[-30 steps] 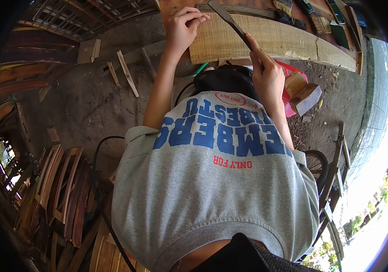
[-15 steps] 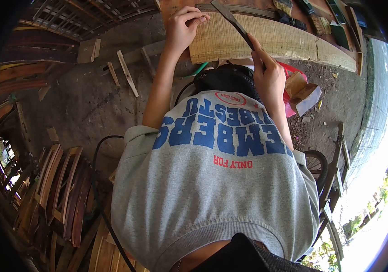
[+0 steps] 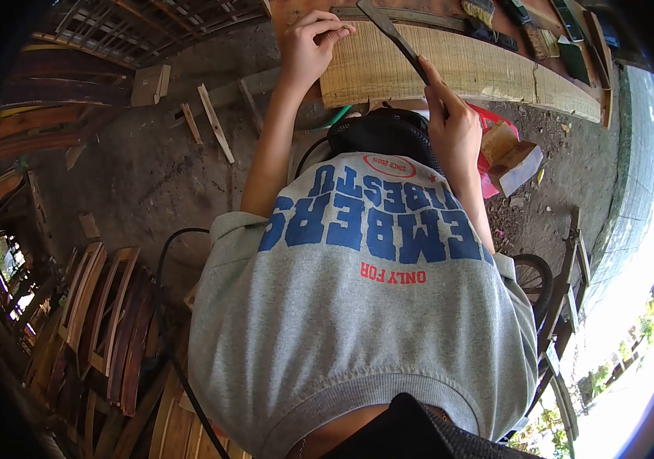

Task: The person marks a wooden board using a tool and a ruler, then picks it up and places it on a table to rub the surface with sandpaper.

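Note:
A pale, curved wooden board lies on the workbench in front of me. My left hand is at the board's left end, with thumb and fingertips pinched together; whatever is between them is too small to name. In my right hand is the handle of a flat, dark metal tool, which slants up and left over the board. The tool's wide tip is near the board's far edge, a little to the right of my left fingertips.
Brushes and other tools lie at the bench's back right. Below the board's right half is an open cardboard box with red plastic. Curved wooden frames are stacked at lower left. A black cable runs beside me.

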Demonstrator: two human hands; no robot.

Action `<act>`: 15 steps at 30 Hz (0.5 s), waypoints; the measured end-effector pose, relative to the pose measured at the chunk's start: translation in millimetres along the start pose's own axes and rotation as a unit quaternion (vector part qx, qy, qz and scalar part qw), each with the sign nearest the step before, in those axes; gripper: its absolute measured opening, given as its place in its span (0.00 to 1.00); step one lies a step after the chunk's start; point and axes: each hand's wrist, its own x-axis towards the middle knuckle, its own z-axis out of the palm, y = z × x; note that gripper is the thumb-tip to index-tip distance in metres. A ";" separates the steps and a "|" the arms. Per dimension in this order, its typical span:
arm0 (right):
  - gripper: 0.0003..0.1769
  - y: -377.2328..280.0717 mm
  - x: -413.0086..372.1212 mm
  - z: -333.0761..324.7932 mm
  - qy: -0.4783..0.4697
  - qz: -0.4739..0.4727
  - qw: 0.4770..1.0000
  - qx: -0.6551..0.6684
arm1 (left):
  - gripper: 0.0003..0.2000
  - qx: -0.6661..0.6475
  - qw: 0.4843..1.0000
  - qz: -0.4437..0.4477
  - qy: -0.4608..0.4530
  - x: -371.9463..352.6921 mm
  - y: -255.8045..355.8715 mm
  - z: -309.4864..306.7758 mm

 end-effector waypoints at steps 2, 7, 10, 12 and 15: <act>0.25 -0.6 0.0 -0.7 0.002 0.001 1.000 -0.004 | 0.04 0.011 0.999 0.026 0.015 1.1 -0.4 0.2; 0.24 0.2 0.7 -1.7 0.000 0.006 1.000 -0.011 | 0.04 0.004 1.000 0.020 0.013 1.1 1.8 -0.4; 0.24 1.3 0.5 -0.8 0.007 0.001 1.000 -0.010 | 0.04 -0.013 1.000 -0.024 -0.011 -0.9 6.7 -2.6; 0.25 -0.1 0.1 -1.1 0.010 0.000 1.000 -0.004 | 0.04 -0.009 1.000 -0.016 -0.011 -0.9 5.4 -2.1; 0.25 -3.4 -2.5 0.8 0.027 -0.027 0.999 0.008 | 0.04 0.004 1.000 0.001 -0.006 -1.2 5.2 -2.0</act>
